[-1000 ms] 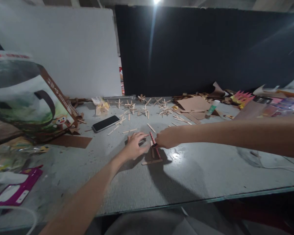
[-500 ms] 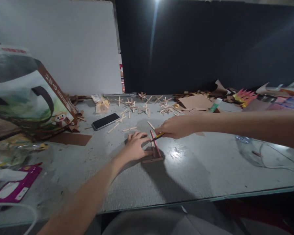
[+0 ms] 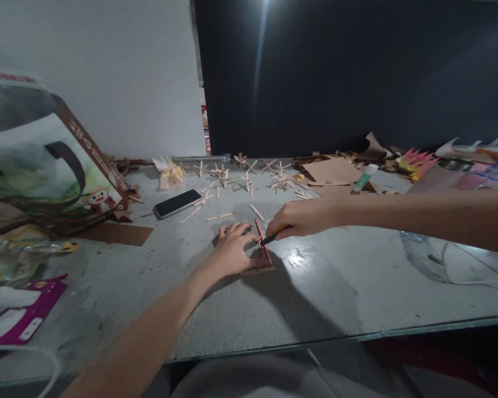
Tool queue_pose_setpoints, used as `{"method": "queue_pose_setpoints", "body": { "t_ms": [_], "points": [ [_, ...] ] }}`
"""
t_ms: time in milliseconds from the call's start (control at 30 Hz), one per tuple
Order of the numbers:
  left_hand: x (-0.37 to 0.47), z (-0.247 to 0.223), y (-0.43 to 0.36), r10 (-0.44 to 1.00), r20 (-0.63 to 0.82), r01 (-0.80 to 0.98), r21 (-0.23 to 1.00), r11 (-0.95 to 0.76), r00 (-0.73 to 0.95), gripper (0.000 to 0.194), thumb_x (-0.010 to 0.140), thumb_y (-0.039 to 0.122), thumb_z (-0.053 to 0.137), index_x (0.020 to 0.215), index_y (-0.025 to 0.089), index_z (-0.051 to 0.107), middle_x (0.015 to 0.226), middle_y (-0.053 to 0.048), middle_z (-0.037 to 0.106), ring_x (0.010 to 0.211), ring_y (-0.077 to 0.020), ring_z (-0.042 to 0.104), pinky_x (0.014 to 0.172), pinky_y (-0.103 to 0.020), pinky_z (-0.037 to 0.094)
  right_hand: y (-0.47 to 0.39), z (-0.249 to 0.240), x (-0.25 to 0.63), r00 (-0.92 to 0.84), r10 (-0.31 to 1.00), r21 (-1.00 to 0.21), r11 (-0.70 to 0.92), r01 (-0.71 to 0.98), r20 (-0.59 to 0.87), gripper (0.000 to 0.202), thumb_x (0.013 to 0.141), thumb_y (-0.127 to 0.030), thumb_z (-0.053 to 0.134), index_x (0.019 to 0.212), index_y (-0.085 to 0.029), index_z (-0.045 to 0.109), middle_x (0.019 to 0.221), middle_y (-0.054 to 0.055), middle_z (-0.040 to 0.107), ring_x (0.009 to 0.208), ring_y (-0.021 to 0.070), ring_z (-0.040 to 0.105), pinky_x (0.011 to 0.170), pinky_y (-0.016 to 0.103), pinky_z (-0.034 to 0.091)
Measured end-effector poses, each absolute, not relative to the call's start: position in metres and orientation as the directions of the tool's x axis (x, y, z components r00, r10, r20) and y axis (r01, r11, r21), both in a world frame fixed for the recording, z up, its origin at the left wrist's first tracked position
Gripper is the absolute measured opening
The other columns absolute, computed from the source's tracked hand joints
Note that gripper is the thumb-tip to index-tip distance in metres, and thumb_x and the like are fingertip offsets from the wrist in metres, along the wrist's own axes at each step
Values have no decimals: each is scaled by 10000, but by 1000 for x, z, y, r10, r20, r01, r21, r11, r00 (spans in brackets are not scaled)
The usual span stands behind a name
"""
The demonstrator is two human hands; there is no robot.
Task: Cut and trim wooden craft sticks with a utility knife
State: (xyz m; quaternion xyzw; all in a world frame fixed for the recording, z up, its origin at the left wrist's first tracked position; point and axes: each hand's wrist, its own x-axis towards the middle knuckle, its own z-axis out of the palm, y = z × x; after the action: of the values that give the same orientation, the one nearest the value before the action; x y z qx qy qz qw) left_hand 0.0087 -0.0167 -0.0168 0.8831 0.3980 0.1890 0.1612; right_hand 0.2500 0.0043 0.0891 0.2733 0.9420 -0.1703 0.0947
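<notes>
My right hand (image 3: 292, 220) is closed round a yellow and black cutter (image 3: 275, 234), whose tip reaches a small wooden piece just beside my left hand. A thin red patterned strip (image 3: 259, 226) stands out from a flat brown base piece (image 3: 260, 270) on the table. My left hand (image 3: 232, 251) lies at the left of this strip, thumb and forefinger closed in on the small piece, the other fingers spread on the table. What exactly the left fingertips pinch is too small to make out.
Loose sticks (image 3: 219, 216) and small stick stars lie behind the hands. A phone (image 3: 177, 203) lies to the left, near a brown card (image 3: 120, 234). A glue stick (image 3: 365, 178) and brown paper (image 3: 331, 171) are at the back right. A purple case (image 3: 45, 296) lies far left.
My right hand has shifted slightly down and right, and the cutter's tip now sits a little lower along the red strip. My left hand has barely moved.
</notes>
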Motion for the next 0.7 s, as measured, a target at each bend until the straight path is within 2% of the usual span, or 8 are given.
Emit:
{"method": "queue_pose_setpoints", "body": {
  "t_ms": [67,200,433,700],
  "points": [
    [10,-19,-15,779,190,651,451,-610,598,580,687,710,830,1123,333,773,1559,-89,529,1453,-408,392,1185,-642,216,4,90,249,-822,494,-295,771,564,-282,348,1038,-285,523,1304,-239,743,1068,79,795,784,157,674,665,254,406],
    [10,-21,-11,788,146,665,459,-589,598,607,697,704,823,1192,358,754,1584,-84,509,1465,-414,382,1189,-655,195,0,94,246,-817,499,-267,778,569,-289,355,1036,-272,518,1294,-247,760,889,58,800,604,120,576,590,252,344],
    [9,-18,-11,775,94,678,427,-598,625,633,747,698,786,1288,376,716,1617,-95,472,1491,-403,360,1191,-651,186,-3,98,244,-822,496,-271,780,564,-280,364,1024,-250,520,1303,-239,755,938,69,810,657,126,603,600,249,336],
    [8,-21,-9,771,106,666,439,-603,628,657,733,731,776,1292,390,718,1617,-85,470,1495,-414,345,1189,-655,195,-3,100,244,-810,513,-238,780,578,-285,362,1025,-249,510,1277,-225,769,870,57,795,593,110,533,584,257,315]
  ]
}}
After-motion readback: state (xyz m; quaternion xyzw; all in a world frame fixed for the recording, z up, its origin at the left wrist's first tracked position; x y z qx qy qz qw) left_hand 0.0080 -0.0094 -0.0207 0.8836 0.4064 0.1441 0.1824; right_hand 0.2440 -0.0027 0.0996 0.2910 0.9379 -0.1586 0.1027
